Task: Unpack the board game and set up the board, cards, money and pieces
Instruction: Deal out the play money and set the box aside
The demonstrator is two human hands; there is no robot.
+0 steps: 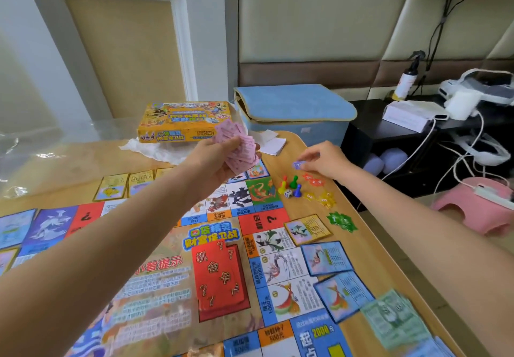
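Note:
The game board (211, 245) lies unfolded on the wooden table (350, 198), with a red card deck (219, 276) on its middle. My left hand (214, 159) grips a fanned bundle of pink paper money (242, 145) above the board's far edge. My right hand (322, 159) pinches a small purple token (298, 165) over the table, right of the board. Below it stand coloured pawns (290, 185) and a die (288, 193), beside red (313, 180), yellow (324, 198) and green (342, 221) tokens. Green money (395, 319) lies at the near right.
The yellow game box (183, 121) sits at the table's far side beside a blue fabric box (294, 112). Property cards (325, 256) line the board's right and far-left edges. Crumpled wrapping (150, 148) lies near the box. Right of the table are a dark shelf, cables and a pink stool (478, 209).

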